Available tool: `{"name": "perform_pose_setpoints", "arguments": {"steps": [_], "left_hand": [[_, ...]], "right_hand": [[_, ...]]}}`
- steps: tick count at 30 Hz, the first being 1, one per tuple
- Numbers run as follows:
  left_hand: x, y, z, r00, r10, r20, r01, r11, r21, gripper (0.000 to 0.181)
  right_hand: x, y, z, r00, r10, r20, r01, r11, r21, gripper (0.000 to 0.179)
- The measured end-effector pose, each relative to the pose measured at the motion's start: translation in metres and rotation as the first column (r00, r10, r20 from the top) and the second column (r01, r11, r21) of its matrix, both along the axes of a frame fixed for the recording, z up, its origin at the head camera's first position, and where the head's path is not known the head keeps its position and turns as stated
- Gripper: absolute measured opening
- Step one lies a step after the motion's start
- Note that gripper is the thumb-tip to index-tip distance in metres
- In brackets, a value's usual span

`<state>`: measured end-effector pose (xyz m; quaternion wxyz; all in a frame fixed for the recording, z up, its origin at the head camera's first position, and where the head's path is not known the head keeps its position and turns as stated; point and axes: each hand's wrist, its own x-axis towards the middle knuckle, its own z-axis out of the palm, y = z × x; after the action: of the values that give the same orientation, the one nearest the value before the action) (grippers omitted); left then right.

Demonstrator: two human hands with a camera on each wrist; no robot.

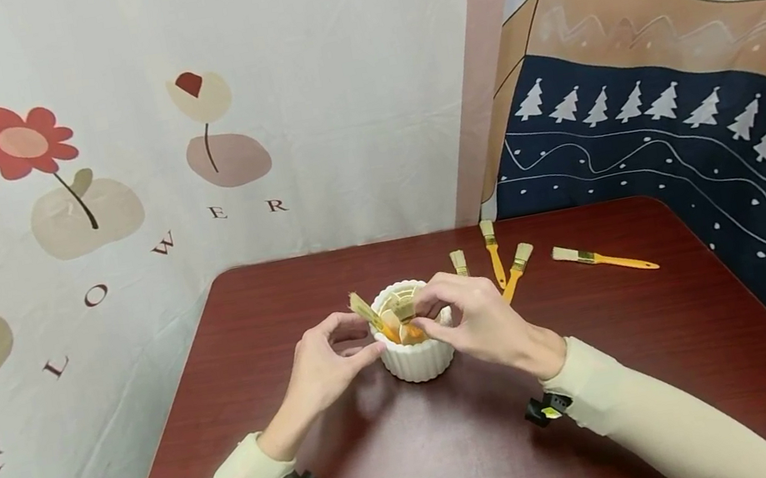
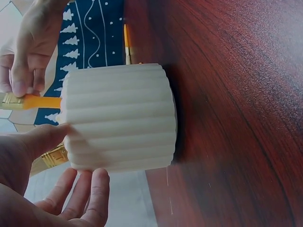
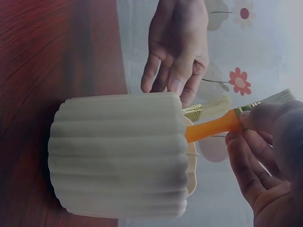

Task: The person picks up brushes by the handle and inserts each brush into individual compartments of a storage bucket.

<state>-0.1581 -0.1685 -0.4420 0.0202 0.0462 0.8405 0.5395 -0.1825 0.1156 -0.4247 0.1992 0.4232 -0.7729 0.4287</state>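
A white fluted cup [image 1: 419, 363] stands upright on the table in the head view, between the two hands. My left hand [image 1: 324, 367] holds its left side, the thumb at the near rim and the fingers round the side wall. With thumb and fingertips my right hand [image 1: 484, 323] pinches a paintbrush [image 3: 213, 128] near its metal band. Its orange handle goes down into the cup and its bristles point up. Another paintbrush [image 1: 364, 308] leans out over the left rim, bristles up. The cup's wall hides the lower ends of both handles.
Behind the right hand, several orange-handled brushes lie on the dark red table [image 1: 428, 460]; one brush [image 1: 603, 260] lies apart at the right. A flower-printed cloth [image 1: 361, 107] hangs behind the table, and a dark tree-patterned cloth [image 1: 641, 145] hangs at the right.
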Motion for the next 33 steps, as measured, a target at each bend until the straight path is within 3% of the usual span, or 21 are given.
{"name": "perform_pose_setpoints", "arguments": {"steps": [22, 33], "left_hand": [[-0.001, -0.001, -0.001, 1.0, -0.012, -0.005, 0.012, 1.0, 0.001, 0.047], [-0.001, -0.002, -0.001, 1.0, -0.014, -0.001, 0.014, 1.0, 0.015, 0.047]], "right_hand": [[0.0, -0.014, -0.017, 0.998, 0.037, -0.06, -0.032, 0.995, 0.093, 0.022], [0.001, -0.016, -0.019, 0.991, -0.04, -0.126, 0.061, 0.983, 0.171, 0.019]]}}
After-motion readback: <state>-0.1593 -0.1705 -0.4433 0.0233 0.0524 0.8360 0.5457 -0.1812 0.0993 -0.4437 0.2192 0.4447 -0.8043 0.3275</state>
